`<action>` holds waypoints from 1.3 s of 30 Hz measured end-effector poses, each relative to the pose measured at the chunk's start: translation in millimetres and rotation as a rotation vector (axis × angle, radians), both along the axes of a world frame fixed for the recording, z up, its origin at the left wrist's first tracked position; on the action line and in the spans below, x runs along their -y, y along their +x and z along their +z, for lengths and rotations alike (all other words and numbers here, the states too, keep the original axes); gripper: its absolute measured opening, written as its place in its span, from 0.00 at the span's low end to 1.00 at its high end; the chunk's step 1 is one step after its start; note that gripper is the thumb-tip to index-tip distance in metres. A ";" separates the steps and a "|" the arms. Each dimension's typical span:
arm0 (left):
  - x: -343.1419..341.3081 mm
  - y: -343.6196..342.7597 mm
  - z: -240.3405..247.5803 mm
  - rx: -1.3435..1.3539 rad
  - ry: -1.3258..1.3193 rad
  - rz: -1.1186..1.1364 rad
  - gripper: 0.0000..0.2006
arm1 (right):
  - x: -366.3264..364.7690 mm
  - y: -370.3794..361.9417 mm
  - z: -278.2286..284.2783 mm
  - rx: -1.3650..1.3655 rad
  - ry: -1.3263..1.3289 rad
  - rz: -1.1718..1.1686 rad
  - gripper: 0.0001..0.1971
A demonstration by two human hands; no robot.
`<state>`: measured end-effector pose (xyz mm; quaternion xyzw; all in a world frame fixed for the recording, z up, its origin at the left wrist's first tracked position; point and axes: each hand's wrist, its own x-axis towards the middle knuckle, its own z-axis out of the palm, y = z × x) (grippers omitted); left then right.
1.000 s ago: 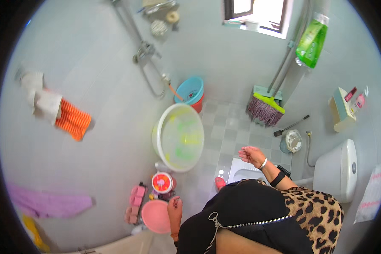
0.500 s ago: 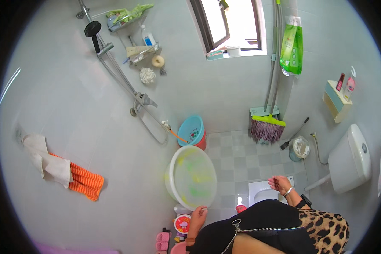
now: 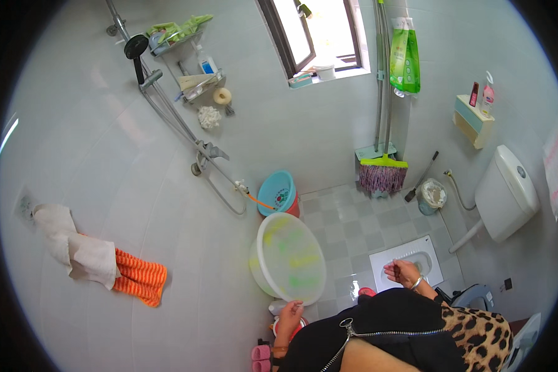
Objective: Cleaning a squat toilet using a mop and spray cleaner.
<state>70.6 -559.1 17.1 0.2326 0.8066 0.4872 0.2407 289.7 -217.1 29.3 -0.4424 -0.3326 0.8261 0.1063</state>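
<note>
My left hand (image 3: 289, 316) is in front of the near rim of a big round white tub (image 3: 256, 273) with yellow and green patches. Its fingers are loosely bent and apart, with nothing seen in them; whether they touch the rim is unclear. My right hand (image 3: 403, 273), wearing a silver bangle, hangs open and bare above the white squat toilet (image 3: 379, 260). Behind the tub stands a light blue basin (image 3: 271, 186) in a red bucket, with an orange hose (image 3: 261, 203) running to it.
A broom (image 3: 384, 175) and dustpan lean in the far corner, beside a waste bin (image 3: 429, 199). The cistern (image 3: 507, 192) hangs on the right wall. Pink slippers (image 3: 261, 358) lie at lower left. A shower rail (image 3: 173, 118) and towels (image 3: 136, 276) are on the left wall.
The view has turned and shifted, so more of the squat toilet and a grey folding thing at lower right show. Both hands keep nearly the same pose.
</note>
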 end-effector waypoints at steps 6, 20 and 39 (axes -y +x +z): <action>-3.5 -0.6 9.0 0.166 0.105 -0.086 0.10 | 13.1 23.7 -24.1 0.031 -0.071 -0.126 0.08; -18.8 -18.7 -17.6 0.165 -0.025 -0.321 0.09 | 49.5 92.2 -1.9 0.196 0.047 -0.392 0.07; -105.4 69.5 -3.7 0.119 -0.053 -0.684 0.09 | 139.5 255.5 -9.1 0.099 -0.088 -0.796 0.07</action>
